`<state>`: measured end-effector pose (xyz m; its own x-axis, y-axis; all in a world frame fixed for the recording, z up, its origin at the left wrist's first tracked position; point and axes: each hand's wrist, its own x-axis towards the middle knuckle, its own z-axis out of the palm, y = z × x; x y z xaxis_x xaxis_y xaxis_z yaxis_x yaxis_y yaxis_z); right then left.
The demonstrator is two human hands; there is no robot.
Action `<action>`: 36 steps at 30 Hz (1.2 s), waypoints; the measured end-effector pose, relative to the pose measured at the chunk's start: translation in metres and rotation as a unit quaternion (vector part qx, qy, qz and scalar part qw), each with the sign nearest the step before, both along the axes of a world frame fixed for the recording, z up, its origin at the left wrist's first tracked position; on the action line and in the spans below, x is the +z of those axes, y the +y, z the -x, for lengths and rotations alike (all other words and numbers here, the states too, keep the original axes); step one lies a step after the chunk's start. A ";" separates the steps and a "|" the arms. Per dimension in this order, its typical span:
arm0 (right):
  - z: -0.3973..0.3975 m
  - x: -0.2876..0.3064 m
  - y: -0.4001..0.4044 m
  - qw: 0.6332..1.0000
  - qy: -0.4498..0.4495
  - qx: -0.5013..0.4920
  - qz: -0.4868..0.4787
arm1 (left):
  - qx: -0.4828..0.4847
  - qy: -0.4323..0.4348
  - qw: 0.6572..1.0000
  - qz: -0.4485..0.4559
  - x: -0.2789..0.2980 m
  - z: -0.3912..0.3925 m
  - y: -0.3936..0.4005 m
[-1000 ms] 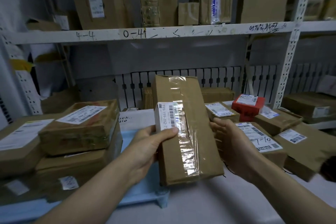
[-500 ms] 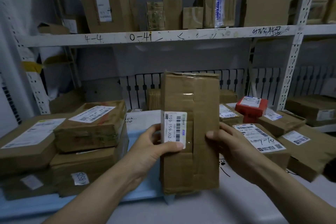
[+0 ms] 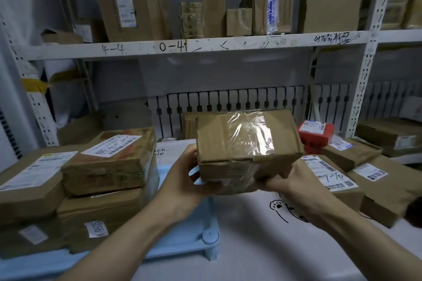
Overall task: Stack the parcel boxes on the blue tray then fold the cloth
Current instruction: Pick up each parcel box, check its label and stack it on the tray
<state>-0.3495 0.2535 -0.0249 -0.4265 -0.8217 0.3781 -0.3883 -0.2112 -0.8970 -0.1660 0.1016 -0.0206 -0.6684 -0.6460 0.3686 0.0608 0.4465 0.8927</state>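
Stacked brown cardboard parcels [image 3: 107, 162] sit on the light-blue plastic tray [image 3: 182, 246] at left; loose labelled cardboard parcels [image 3: 351, 153] lie right.

The held box [image 3: 247, 143] is plain brown cardboard under glossy clear tape. Left of it, the tray [image 3: 180, 242] is pale blue — its stacked boxes [image 3: 107, 162] brown with white barcode labels. Right of the held box sits a red box [image 3: 316, 136] with a white label. Below it the cloth [image 3: 262, 246] is white — a black-line paw drawing and black lettering on it.
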 end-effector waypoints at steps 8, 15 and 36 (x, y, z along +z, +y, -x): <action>-0.003 -0.003 0.000 0.999 0.033 -0.012 -0.025 | -0.005 0.001 1.000 -0.001 0.003 -0.004 0.006; -0.007 -0.005 -0.001 0.997 0.036 -0.060 0.020 | 0.018 0.031 0.999 -0.040 0.006 0.000 0.004; -0.012 -0.004 -0.008 0.874 0.393 -0.284 0.024 | 0.196 -0.189 0.763 0.585 0.031 0.008 0.023</action>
